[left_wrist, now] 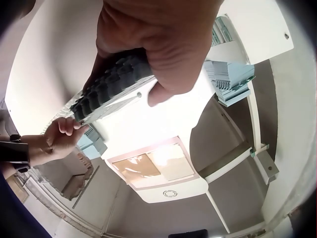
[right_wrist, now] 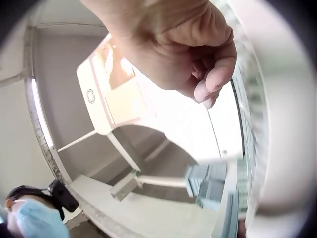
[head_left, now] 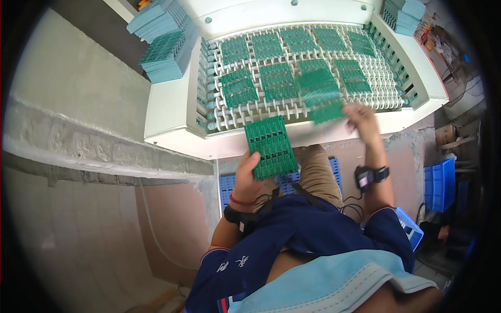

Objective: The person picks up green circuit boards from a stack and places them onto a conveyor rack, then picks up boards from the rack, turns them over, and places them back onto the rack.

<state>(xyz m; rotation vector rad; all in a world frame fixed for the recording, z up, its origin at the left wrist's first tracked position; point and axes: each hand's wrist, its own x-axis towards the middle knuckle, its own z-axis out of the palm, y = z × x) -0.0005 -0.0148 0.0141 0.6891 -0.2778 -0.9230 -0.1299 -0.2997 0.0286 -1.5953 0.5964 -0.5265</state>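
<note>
My left hand [head_left: 247, 175] grips a stack of green circuit boards [head_left: 271, 148] by its left side, thumb on top. Two rows of small dark parts show on the top board. In the left wrist view the stack [left_wrist: 116, 82] appears edge-on under the hand. My right hand [head_left: 362, 122] has its fingertips at the edge of a motion-blurred circuit board [head_left: 319, 88] over the front of the roller conveyor [head_left: 386, 78]. The right wrist view shows that hand [right_wrist: 193, 59] with curled fingers and thumb together; the board does not show clearly there.
Several circuit boards [head_left: 279, 81] lie in two rows on the white rollers. Stacked boards [head_left: 164, 55] stand on the machine's left rim, with another stack [head_left: 404, 15] at the far right. A blue crate [head_left: 438, 182] sits at the right.
</note>
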